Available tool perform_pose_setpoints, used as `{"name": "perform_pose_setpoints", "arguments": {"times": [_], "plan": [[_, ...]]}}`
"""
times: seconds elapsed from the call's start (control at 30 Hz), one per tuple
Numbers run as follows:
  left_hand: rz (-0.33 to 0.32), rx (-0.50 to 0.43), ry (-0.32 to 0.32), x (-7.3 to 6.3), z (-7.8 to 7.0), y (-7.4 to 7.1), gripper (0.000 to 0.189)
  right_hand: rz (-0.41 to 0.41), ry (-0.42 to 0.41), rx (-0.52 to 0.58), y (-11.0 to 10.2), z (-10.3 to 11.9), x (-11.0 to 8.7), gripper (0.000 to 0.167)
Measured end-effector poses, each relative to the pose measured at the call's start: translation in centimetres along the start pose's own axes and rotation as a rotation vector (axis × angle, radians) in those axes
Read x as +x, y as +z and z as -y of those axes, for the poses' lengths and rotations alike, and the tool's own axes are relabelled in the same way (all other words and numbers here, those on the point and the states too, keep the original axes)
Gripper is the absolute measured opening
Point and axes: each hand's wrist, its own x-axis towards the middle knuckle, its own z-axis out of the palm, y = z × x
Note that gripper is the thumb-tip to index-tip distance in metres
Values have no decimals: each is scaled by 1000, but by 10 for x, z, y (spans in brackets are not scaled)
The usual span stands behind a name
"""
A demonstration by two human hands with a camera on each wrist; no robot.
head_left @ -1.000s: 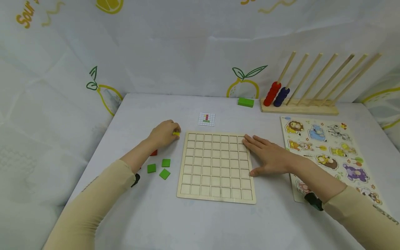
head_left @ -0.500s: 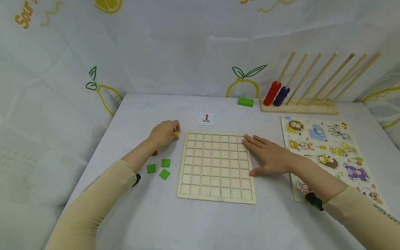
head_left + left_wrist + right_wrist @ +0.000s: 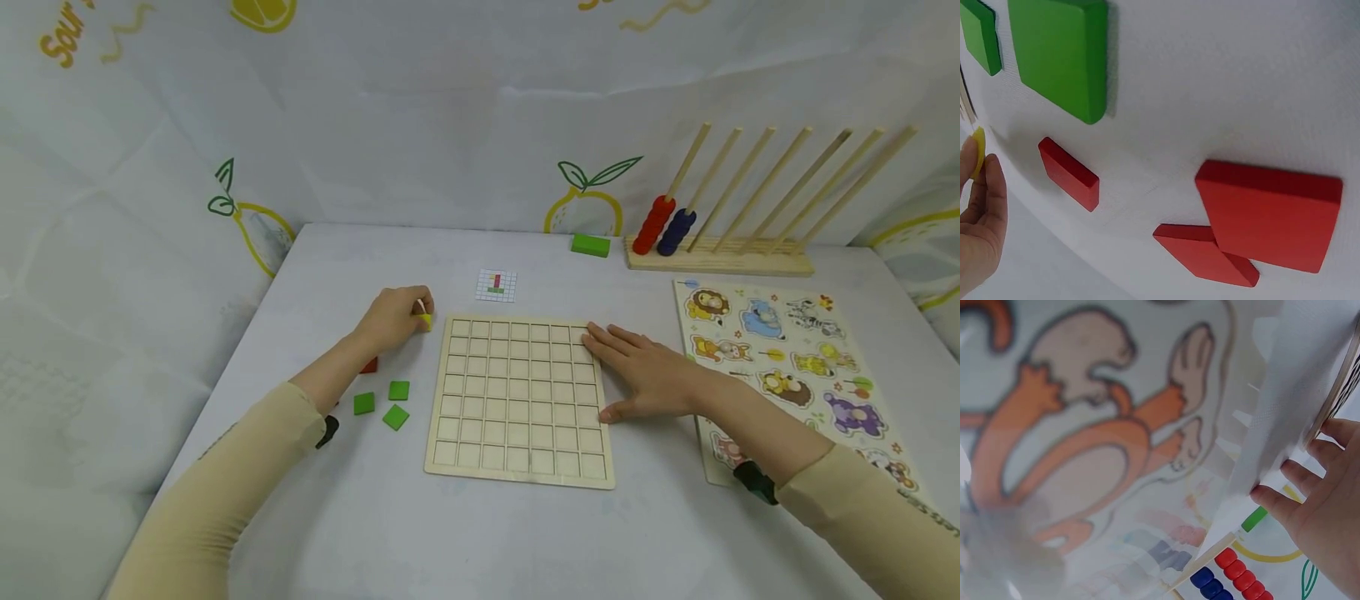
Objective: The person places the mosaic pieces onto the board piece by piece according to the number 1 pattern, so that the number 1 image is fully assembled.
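Note:
Between thumb and fingers, my left hand [image 3: 393, 318] pinches a small yellow tile [image 3: 425, 322], just left of the wooden grid board [image 3: 520, 479]. The same yellow tile [image 3: 979, 152] shows at the left edge of the left wrist view. My right hand [image 3: 651, 377] lies with fingers spread, its fingertips on the board's right edge. Green square tiles [image 3: 396, 417] lie on the table left of the board. Red tiles [image 3: 1272, 219] lie near them, two overlapping in the left wrist view; in the head view my left arm mostly hides them.
A small printed pattern card [image 3: 496, 286] lies behind the board. Further back are a green block [image 3: 590, 245] and a wooden peg stand [image 3: 720, 262] with red and blue beads. An animal puzzle board [image 3: 780, 333] lies at right, partly under my right forearm.
The yellow tile has turned slightly in my left fingers, showing more of its face. My right hand and the board have stayed in place.

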Motion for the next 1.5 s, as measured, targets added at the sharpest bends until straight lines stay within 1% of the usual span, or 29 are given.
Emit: {"name": "perform_pose_setpoints", "arguments": {"times": [0.1, 0.2, 0.37, 0.43, 0.57, 0.67, 0.77, 0.87, 1.03, 1.2, 1.33, 1.5], "plan": [[-10, -16, 14, 2, -4, -1, 8, -2, 0, 2, 0, 0, 0, 112], [-28, -43, 26, 2, -10, -2, 5, -3, -2, 0, 0, 0, 0, 111], [-12, -102, 15, 4, -18, 1, 6, 0, -3, -2, 2, -2, 1, 112], [2, -122, 8, 6, -20, 4, 8, 1, -1, -2, 2, -2, 1, 112], [0, -134, 33, 7, -25, 10, 11, -2, -2, -5, 2, -2, 2, 112], [11, -157, 40, 7, -31, 13, 19, -4, -4, -9, 2, -2, 2, 113], [24, -177, 31, 7, -37, 16, 28, -2, -3, -7, 1, -1, 2, 113], [27, -177, 31, 7, -43, 18, 30, 1, 1, -2, 2, -1, 1, 113], [19, -193, 57, 6, -50, 22, 24, 2, 3, 4, 1, -1, 1, 112], [41, -210, 90, 7, -54, 29, 21, 5, -2, 1, 1, -1, 0, 112], [63, -177, 126, 9, -61, 35, 17, 5, -4, -6, 1, -1, 0, 113], [103, -143, 134, 10, -71, 39, 9, 2, -6, -11, 2, -2, 0, 113]]}}
